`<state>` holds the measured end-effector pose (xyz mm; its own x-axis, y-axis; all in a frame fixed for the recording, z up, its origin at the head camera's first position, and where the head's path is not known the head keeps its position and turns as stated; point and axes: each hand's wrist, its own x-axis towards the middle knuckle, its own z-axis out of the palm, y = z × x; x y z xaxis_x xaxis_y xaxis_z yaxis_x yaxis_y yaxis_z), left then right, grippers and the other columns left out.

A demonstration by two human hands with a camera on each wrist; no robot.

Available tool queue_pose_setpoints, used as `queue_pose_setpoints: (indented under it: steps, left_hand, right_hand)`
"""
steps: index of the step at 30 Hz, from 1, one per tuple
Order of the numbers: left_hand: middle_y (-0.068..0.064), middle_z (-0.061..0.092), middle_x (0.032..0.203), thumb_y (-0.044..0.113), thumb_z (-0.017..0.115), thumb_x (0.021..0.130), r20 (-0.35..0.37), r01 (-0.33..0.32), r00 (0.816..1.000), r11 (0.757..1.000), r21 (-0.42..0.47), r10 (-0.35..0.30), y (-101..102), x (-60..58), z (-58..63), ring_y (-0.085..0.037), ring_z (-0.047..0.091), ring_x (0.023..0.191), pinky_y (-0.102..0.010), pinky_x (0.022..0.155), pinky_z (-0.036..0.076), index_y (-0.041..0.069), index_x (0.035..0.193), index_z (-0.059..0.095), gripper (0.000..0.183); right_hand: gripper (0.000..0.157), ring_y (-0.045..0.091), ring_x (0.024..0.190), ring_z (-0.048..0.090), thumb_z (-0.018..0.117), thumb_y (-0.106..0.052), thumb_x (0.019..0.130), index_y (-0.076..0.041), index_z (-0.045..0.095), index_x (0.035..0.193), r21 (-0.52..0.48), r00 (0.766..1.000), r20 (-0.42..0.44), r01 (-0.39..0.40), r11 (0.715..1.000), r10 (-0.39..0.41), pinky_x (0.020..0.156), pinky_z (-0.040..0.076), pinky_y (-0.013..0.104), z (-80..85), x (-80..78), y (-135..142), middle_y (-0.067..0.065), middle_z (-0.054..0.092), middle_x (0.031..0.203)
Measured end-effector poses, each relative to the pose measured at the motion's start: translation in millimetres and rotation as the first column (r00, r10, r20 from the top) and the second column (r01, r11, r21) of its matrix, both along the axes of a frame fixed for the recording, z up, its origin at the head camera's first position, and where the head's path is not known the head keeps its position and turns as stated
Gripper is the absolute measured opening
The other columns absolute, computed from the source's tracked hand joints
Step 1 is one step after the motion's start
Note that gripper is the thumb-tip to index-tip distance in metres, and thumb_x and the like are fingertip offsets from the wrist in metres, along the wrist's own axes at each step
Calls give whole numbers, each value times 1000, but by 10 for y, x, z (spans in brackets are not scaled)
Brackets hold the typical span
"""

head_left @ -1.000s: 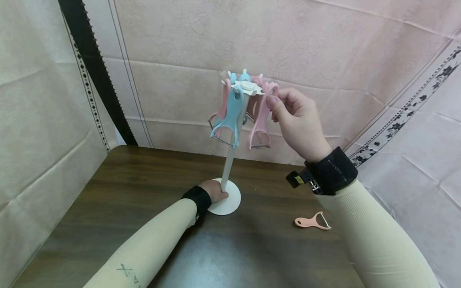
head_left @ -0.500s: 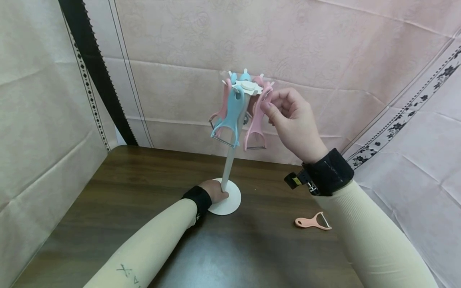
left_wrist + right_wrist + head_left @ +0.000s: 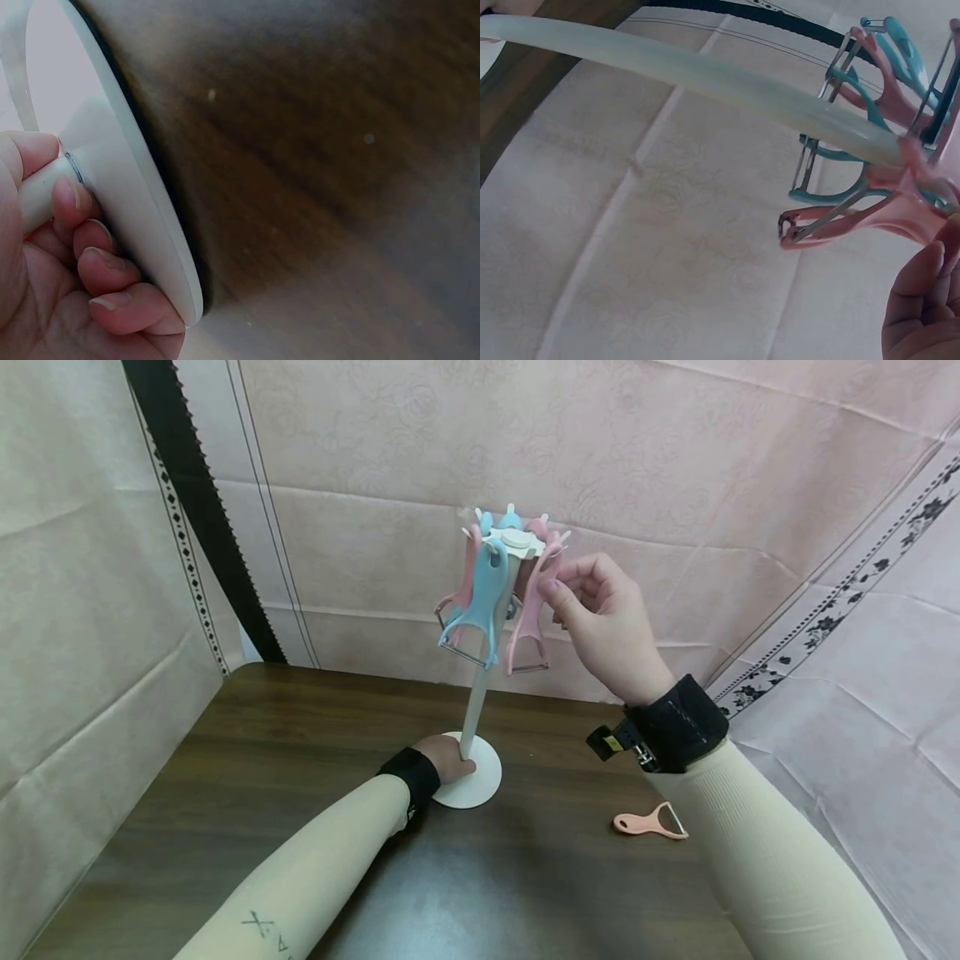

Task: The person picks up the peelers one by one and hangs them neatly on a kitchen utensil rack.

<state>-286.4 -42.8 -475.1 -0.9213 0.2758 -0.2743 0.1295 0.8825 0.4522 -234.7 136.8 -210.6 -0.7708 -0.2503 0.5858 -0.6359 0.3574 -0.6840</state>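
A white stand with a round base (image 3: 483, 781) and an upright pole (image 3: 475, 710) stands on the table, with pink and blue peelers hanging from its top hooks. My left hand (image 3: 446, 758) grips the pole low down, thumb and fingers around it just above the base (image 3: 112, 157). At the top right of the stand, my right hand (image 3: 609, 627) pinches the upper handle of a pink peeler (image 3: 529, 614), which hangs at a hook. A blue peeler (image 3: 487, 585) faces the front. In the right wrist view the fingertips of my right hand (image 3: 922, 300) meet pink plastic.
A loose peach-coloured peeler (image 3: 639, 823) lies on the brown wooden table (image 3: 315, 760), below and left of the right sleeve. Pale patterned cloth (image 3: 360, 460) hangs behind the table and along both sides.
My right hand has moved left and slightly down, bringing the pink peeler in against the stand's hook. The left hand and the stand have stayed in place.
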Motion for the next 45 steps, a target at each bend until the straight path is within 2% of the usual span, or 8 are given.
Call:
queue_pose_setpoints:
  steps: [12,18,26,30,34,36,42,45]
  left_hand:
    - [-2,66,87,37,60,92,20,-11,1000,1000,4,11,0,14,43,-18,59,78,-37,82,47,6,103,71,35]
    - [-2,65,87,37,60,92,29,-18,999,1000,14,17,17,0,18,-19,58,78,-37,82,47,6,105,70,35]
    - [-3,67,91,38,61,92,12,-17,1000,999,31,17,21,-28,-44,-19,60,81,-40,84,47,5,108,70,37]
    - [-4,67,93,37,61,92,12,-22,1000,999,35,21,12,-16,-37,-19,60,82,-40,85,47,5,109,69,37]
    - [-3,67,92,37,61,92,13,-26,1000,999,35,26,-1,0,-21,-19,59,82,-39,85,47,5,108,70,37]
    - [-3,67,91,37,61,92,16,-25,1000,999,40,24,-7,10,-6,-19,59,81,-39,84,47,5,107,70,36]
    - [-3,66,92,37,62,92,23,-23,999,998,51,22,-11,23,25,-20,59,81,-40,86,46,6,107,70,35]
    - [-2,66,92,37,62,92,20,-25,1000,999,46,24,-7,19,22,-19,58,81,-39,85,46,6,108,70,36]
  right_hand:
    - [20,22,74,58,64,-18,94,-3,56,106,5,999,27,45,999,-45,67,47,26,-144,-34,239,8,64,88]
    - [21,17,72,58,63,-20,95,-1,59,104,139,993,27,114,984,-118,64,46,22,-331,-65,519,7,63,86]
    - [22,19,73,56,62,-27,95,-7,62,103,372,974,113,139,918,-194,60,42,26,-655,-130,887,7,63,86]
    - [19,17,78,60,65,-22,94,-5,62,103,535,969,185,41,844,-165,69,47,30,-838,-157,1031,4,65,88]
    - [19,14,82,62,70,-12,89,-3,62,103,672,948,297,-121,731,-116,75,49,35,-1066,-168,1169,0,67,88]
    - [20,15,82,63,72,-10,87,-3,63,103,699,934,343,-178,693,-105,75,50,37,-1177,-162,1226,-1,66,87]
    - [18,17,80,60,72,-6,84,-5,62,99,761,909,383,-209,614,-166,73,49,40,-1472,-112,1338,2,63,86]
    - [20,17,76,57,73,-4,80,-5,59,94,824,894,391,-236,515,-217,70,49,39,-1644,-61,1404,2,59,82]
